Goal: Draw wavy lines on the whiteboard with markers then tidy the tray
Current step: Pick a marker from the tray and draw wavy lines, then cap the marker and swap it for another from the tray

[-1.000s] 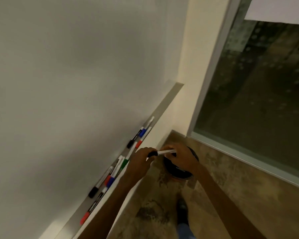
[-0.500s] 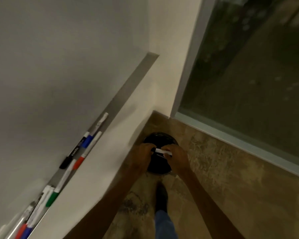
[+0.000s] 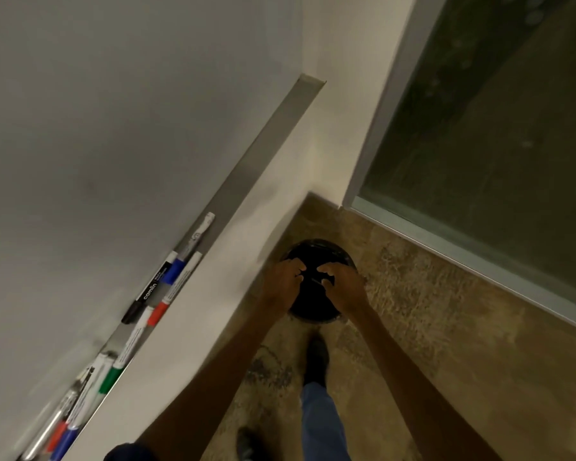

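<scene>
The whiteboard fills the left side, with no lines visible on it. Its metal tray runs diagonally below it. On the tray lie several markers: a black one, a blue-capped one, a red-capped one and a green-capped one, with more blurred ones at the lower left. My left hand and my right hand hover side by side over a round black bin on the floor. Both hands have their fingers apart, and I see no marker in them.
A glass panel in a grey frame stands to the right of the wall corner. The mottled brown floor spreads below. My blue trouser leg and dark shoe are just behind the bin.
The view tilted down and my hands moved from the tray to above the bin. The white marker they held between them is gone from sight, and the fingers have spread.
</scene>
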Available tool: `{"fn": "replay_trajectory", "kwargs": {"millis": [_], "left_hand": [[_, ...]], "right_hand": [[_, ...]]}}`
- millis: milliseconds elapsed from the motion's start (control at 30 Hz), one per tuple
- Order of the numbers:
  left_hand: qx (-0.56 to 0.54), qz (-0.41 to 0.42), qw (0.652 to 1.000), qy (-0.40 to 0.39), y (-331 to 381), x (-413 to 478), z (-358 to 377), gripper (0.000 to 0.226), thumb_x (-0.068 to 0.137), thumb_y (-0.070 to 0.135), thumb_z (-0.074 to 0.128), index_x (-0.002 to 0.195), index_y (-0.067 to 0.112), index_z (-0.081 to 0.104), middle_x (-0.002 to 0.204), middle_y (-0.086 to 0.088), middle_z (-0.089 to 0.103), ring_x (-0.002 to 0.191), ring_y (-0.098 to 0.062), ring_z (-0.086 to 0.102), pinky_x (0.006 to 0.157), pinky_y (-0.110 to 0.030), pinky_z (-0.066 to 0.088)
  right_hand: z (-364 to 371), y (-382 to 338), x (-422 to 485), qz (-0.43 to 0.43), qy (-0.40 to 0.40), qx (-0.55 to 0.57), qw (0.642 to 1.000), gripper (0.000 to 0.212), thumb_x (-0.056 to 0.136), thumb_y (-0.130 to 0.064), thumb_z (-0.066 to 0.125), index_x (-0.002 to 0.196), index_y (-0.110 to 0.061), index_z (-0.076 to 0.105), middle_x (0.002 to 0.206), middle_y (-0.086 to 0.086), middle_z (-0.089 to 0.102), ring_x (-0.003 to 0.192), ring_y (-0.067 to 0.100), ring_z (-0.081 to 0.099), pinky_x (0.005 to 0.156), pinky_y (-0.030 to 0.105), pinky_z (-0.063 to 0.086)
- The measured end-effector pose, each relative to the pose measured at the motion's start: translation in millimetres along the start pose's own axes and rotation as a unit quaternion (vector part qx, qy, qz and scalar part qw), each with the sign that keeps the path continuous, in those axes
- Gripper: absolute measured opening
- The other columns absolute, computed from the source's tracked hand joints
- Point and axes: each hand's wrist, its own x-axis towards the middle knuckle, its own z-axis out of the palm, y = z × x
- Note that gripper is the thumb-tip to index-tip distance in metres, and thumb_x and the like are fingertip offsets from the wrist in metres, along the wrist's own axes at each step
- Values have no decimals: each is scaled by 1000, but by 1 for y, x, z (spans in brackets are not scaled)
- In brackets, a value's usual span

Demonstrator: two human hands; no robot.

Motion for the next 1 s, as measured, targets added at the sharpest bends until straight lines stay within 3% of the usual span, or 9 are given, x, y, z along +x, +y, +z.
{"fn": "replay_trajectory", "kwargs": {"millis": [100,233,400,467,567,700,767,867,1000], "left_hand": [[-54,-40,997,48,0,-19,-8,25,98,9,45,106,8,69,108,-11,68,96,-23,63,83,-30,48],[-115,-87,982,119,-2,-63,-28,21,101,16,46,104,12,66,103,2,64,87,-6,52,76,-15,42],[-183,-148,923,304,-33,-132,-75,11,94,18,55,94,26,63,94,11,64,83,-6,60,72,-27,51],[-186,-155,903,355,-50,-163,-92,12,94,15,55,95,26,61,92,12,63,80,-4,59,68,-21,47],[-187,-149,871,429,-72,-215,-118,17,91,4,59,97,20,62,93,11,61,80,-3,57,67,-5,40],[-188,-197,841,468,-109,-283,-136,21,88,-2,61,104,12,66,102,4,63,87,-5,55,68,0,39],[-166,-210,835,480,-131,-314,-139,22,90,2,60,109,11,67,110,0,65,93,-10,58,75,-4,40],[-119,-226,844,472,-163,-353,-139,24,90,3,60,113,7,68,115,-10,67,102,-25,62,86,-30,50],[-51,-258,863,431,-201,-395,-125,27,87,1,55,106,14,70,107,-6,68,97,-27,60,78,-36,46]], "right_hand": [[4,-31,-8,-23,37,51,998,22,95,-8,55,113,-10,66,115,6,68,106,21,62,93,30,49],[11,-86,-31,-82,59,97,990,20,92,-3,55,102,-12,70,99,3,71,87,7,60,79,6,41],[41,-171,-65,-136,26,133,981,19,89,-5,56,101,-12,69,97,2,70,88,11,63,85,28,52],[58,-199,-78,-208,25,116,971,19,87,-8,56,100,-14,69,96,0,70,88,15,65,84,33,53],[89,-238,-100,-281,-5,71,957,17,86,-10,63,101,-18,69,96,-4,71,88,13,66,83,31,54],[134,-281,-140,-325,-61,28,943,21,87,-15,69,108,-18,68,106,-1,71,96,14,65,87,24,51],[155,-298,-162,-360,-74,15,930,21,89,-20,67,109,-16,68,107,1,70,99,17,64,88,25,49],[182,-317,-195,-394,-88,-20,915,24,88,-19,67,111,-12,69,109,5,71,101,20,63,89,22,42],[207,-323,-224,-438,-123,-63,888,22,83,-11,69,105,-12,72,102,7,72,94,24,65,88,30,51]]}}
